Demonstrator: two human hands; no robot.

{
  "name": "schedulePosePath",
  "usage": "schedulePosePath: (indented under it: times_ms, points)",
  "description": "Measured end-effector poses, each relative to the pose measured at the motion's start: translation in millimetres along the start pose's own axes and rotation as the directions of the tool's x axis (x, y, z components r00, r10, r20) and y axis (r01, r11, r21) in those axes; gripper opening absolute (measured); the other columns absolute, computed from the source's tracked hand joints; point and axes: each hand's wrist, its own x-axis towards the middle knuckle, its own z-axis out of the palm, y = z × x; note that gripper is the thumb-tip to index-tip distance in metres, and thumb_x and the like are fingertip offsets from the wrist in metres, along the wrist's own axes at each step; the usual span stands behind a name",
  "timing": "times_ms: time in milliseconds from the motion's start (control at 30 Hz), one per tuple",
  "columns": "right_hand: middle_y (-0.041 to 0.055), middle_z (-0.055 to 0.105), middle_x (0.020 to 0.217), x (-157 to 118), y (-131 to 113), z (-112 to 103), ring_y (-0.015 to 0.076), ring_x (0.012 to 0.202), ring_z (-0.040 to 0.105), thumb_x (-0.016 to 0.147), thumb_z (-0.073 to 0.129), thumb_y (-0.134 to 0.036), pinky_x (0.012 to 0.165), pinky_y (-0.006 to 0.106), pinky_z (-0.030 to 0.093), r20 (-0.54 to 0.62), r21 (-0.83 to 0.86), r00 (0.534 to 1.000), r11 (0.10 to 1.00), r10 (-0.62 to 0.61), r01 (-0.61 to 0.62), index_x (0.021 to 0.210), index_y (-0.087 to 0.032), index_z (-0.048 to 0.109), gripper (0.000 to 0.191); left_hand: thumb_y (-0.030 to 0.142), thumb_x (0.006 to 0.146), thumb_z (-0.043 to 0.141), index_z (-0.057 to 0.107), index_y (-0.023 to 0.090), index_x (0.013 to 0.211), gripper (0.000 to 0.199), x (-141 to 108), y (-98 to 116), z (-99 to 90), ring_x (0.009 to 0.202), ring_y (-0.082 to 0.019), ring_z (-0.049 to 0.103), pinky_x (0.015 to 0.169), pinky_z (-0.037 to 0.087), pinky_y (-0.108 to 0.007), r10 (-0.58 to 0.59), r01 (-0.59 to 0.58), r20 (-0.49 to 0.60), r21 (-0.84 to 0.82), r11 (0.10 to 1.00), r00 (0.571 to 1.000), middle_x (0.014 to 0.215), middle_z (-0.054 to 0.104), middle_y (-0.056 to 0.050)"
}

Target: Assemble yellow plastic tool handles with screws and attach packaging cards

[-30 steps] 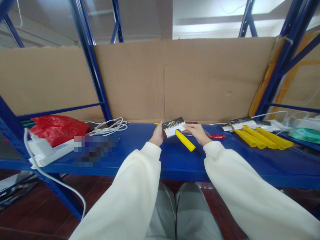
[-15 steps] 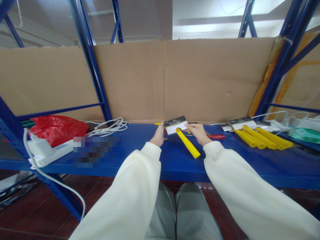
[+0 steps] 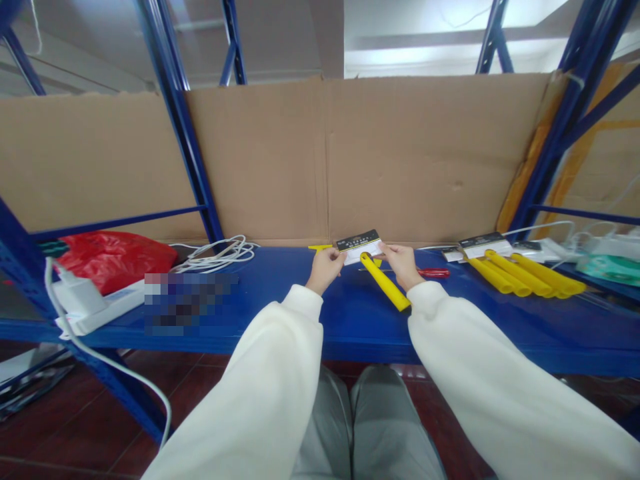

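Note:
Between my hands is a yellow-handled tool (image 3: 386, 283), its handle slanting down to the right. A black-and-white card (image 3: 359, 245) covers its top end, so the head is hidden and I cannot tell its kind. My left hand (image 3: 325, 268) is closed on the card's left edge. At the right edge, my right hand (image 3: 401, 264) pinches the card between thumb and fingers. Behind the right hand lies a red-handled screwdriver (image 3: 434, 273), its thin shaft partly covered. A small yellow piece (image 3: 320, 247) shows just beyond my left hand.
Several similar yellow-handled tools (image 3: 525, 277) with cards lie at the right of the blue shelf (image 3: 280, 320). On the left are a coiled white cable (image 3: 220, 255), a red plastic bag (image 3: 117, 260) and a power strip (image 3: 117, 303). A cardboard sheet (image 3: 425, 160) stands behind.
The card and yellow-handled tool have shifted slightly to the right and up. My left hand has moved right and now shows its fingers bent at the card's edge.

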Motion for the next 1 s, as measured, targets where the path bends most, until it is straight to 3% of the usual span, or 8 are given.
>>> schedulePosePath:
  times_ms: [67, 167, 267, 400, 567, 767, 867, 1000]
  points:
    - [0.0059, 0.078, 0.073, 0.4, 0.2, 0.4, 0.0235, 0.077, 0.077, 0.072, 0.080, -0.032, 0.079, 0.034, 0.064, -0.011, 0.012, 1.000, 1.000, 0.002, -0.002, 0.061, -0.018, 0.070, 0.020, 0.021, 0.088, 0.062, 0.048, 0.019, 0.048, 0.043, -0.7, 1.7, -0.8, 0.037, -0.008, 0.047, 0.047, 0.036, -0.019, -0.021, 0.021, 0.028, -0.010, 1.000, 0.999, 0.037, 0.047, 0.005]
    - [0.0050, 0.077, 0.071, 0.9, 0.6, 0.5, 0.0233, 0.077, 0.076, 0.073, 0.079, -0.030, 0.078, 0.034, 0.064, -0.033, 0.021, 0.999, 1.000, 0.001, 0.000, 0.062, -0.018, 0.069, 0.019, 0.024, 0.091, 0.060, 0.054, 0.017, 0.054, 0.038, -2.4, 3.5, 0.9, 0.037, -0.007, 0.049, 0.041, 0.034, -0.018, -0.048, 0.072, 0.197, -0.115, 0.991, 0.979, 0.047, 0.058, 0.002]
    - [0.0045, 0.077, 0.070, -0.1, 0.7, 0.2, 0.0242, 0.079, 0.076, 0.075, 0.077, -0.028, 0.079, 0.036, 0.064, -0.040, 0.016, 0.999, 1.000, 0.005, -0.004, 0.062, -0.019, 0.069, 0.018, 0.028, 0.083, 0.074, 0.070, 0.015, 0.088, 0.014, -5.1, 1.7, 4.7, 0.048, -0.011, 0.062, 0.042, 0.039, -0.017, -0.040, 0.133, 0.386, -0.217, 0.967, 0.922, 0.075, 0.075, -0.005]
    - [0.0055, 0.078, 0.076, -4.9, -0.8, 1.2, 0.0268, 0.086, 0.077, 0.075, 0.078, -0.026, 0.084, 0.039, 0.064, 0.011, 0.029, 1.000, 0.999, 0.028, -0.029, 0.063, -0.019, 0.070, 0.016, 0.024, 0.073, 0.084, 0.064, 0.022, 0.130, 0.061, -5.4, -7.8, 8.8, 0.077, -0.019, 0.073, 0.055, 0.051, -0.022, -0.030, 0.204, 0.511, -0.288, 0.936, 0.859, 0.107, 0.074, -0.012]
    - [0.0076, 0.079, 0.084, -12.3, -4.6, 5.6, 0.0295, 0.090, 0.077, 0.070, 0.084, -0.024, 0.087, 0.043, 0.065, 0.110, 0.037, 0.990, 0.995, 0.089, -0.094, 0.067, -0.018, 0.072, 0.014, 0.014, 0.065, 0.089, 0.066, 0.020, 0.124, 0.064, 0.2, -18.0, 12.0, 0.093, -0.021, 0.069, 0.068, 0.057, -0.026, -0.033, 0.227, 0.451, -0.385, 0.894, 0.892, 0.113, 0.068, -0.011]
    - [0.0071, 0.079, 0.084, -18.0, -7.6, 7.7, 0.0272, 0.090, 0.077, 0.068, 0.085, -0.024, 0.089, 0.041, 0.063, 0.254, 0.020, 0.961, 0.993, 0.109, -0.118, 0.070, -0.018, 0.074, 0.013, 0.005, 0.069, 0.082, 0.060, 0.017, 0.114, 0.052, -2.2, -14.0, 13.2, 0.089, -0.016, 0.066, 0.089, 0.058, -0.037, -0.095, 0.210, 0.305, -0.373, 0.904, 0.948, 0.100, 0.062, -0.004]
    - [0.0056, 0.079, 0.082, -17.5, -6.7, 6.9, 0.0255, 0.089, 0.076, 0.062, 0.087, -0.024, 0.091, 0.041, 0.061, 0.287, -0.041, 0.955, 0.997, 0.071, -0.062, 0.073, -0.018, 0.074, 0.017, 0.003, 0.070, 0.080, 0.055, 0.018, 0.116, 0.055, -6.1, -8.4, 11.7, 0.087, -0.016, 0.067, 0.092, 0.056, -0.041, -0.123, 0.237, 0.318, -0.349, 0.907, 0.940, 0.099, 0.061, -0.004]
    - [0.0048, 0.077, 0.077, -14.3, -3.9, 5.1, 0.0241, 0.084, 0.076, 0.061, 0.086, -0.024, 0.089, 0.041, 0.060, 0.235, -0.117, 0.972, 0.993, 0.019, 0.009, 0.070, -0.019, 0.069, 0.020, 0.004, 0.067, 0.082, 0.052, 0.020, 0.123, 0.066, -8.5, -5.2, 9.9, 0.092, -0.020, 0.068, 0.092, 0.056, -0.042, -0.119, 0.267, 0.375, -0.371, 0.889, 0.919, 0.100, 0.061, -0.004]
